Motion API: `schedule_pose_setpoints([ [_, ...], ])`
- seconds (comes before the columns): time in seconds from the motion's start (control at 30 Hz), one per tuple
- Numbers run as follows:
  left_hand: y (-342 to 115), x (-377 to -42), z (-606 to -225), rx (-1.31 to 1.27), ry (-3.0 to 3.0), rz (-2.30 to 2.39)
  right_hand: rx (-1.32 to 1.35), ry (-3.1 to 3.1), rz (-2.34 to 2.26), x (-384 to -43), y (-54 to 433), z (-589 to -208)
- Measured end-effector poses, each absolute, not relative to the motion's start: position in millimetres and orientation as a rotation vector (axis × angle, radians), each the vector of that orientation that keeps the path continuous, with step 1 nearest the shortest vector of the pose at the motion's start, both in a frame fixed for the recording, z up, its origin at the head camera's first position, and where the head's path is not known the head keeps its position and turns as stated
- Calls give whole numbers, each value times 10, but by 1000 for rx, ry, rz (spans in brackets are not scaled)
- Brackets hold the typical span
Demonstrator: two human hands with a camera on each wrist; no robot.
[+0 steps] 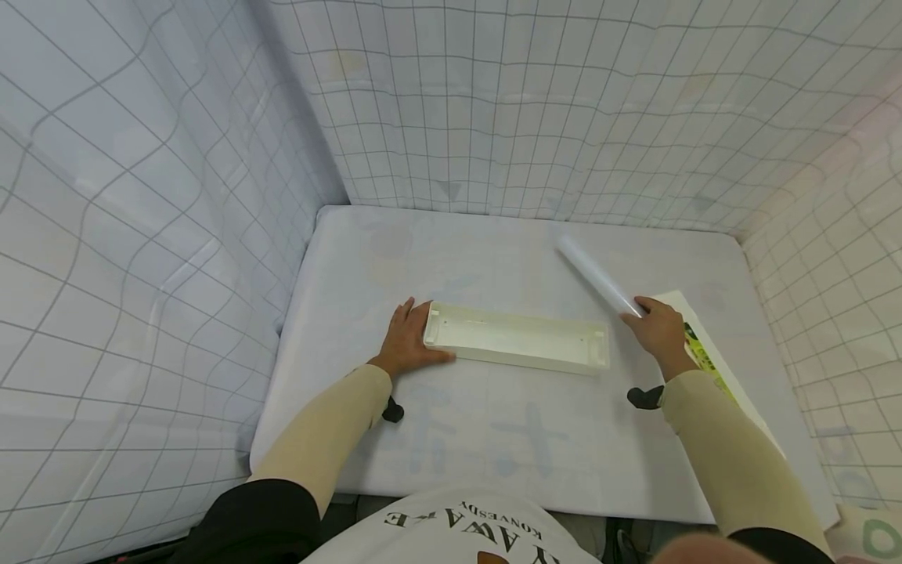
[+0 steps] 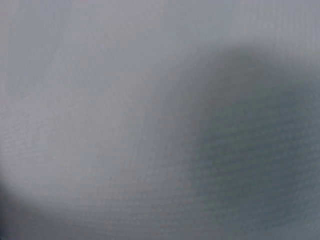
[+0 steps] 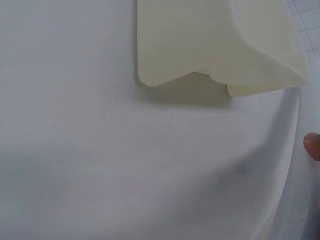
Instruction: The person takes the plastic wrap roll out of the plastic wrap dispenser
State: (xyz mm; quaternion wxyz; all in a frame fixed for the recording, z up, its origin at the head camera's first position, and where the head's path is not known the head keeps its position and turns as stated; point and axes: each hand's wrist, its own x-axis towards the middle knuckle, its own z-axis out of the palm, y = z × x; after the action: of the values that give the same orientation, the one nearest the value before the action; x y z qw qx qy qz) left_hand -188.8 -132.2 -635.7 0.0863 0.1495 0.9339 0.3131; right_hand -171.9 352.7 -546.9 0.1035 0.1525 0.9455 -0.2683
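Note:
A long, shallow cream box (image 1: 517,337) lies open side up on the table. My left hand (image 1: 409,341) holds its left end, thumb along the front wall and fingers at the back corner. In the right wrist view the box's end (image 3: 200,40) shows a notched lower edge. My right hand (image 1: 658,329) grips the near end of a whitish, shiny roll (image 1: 595,270), which slants away toward the back. The right wrist view catches just a fingertip (image 3: 312,146) at its right edge. The left wrist view is too blurred to make out the hand.
Beneath my right hand and forearm lies a long, flat cream piece with green and yellow print (image 1: 708,360). White cloth covers the table (image 1: 437,243). Grid-patterned curtains (image 1: 493,117) hang behind and at both sides.

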Motion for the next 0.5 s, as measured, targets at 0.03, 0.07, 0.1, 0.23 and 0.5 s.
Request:
schedule_pose_setpoints([
  [0.03,-1322,-1889,-6357,445,2782,933,448,2791,-792,-1714,3525,-5466],
  [0.07,-1320,-1887,-6350,444,2782,929,446,2795,-799,-1708,3520,-5467],
  [0.1,-1319,-1888,-6346,442,2781,925,441,2799,-799,-1704,3522,-5469],
  [0.23,-1316,-1887,-6329,435,2778,913,425,2792,-797,-1694,3544,-5509],
  [0.5,-1324,-1883,-6351,450,2782,920,460,2763,-814,-1697,3534,-5624],
])
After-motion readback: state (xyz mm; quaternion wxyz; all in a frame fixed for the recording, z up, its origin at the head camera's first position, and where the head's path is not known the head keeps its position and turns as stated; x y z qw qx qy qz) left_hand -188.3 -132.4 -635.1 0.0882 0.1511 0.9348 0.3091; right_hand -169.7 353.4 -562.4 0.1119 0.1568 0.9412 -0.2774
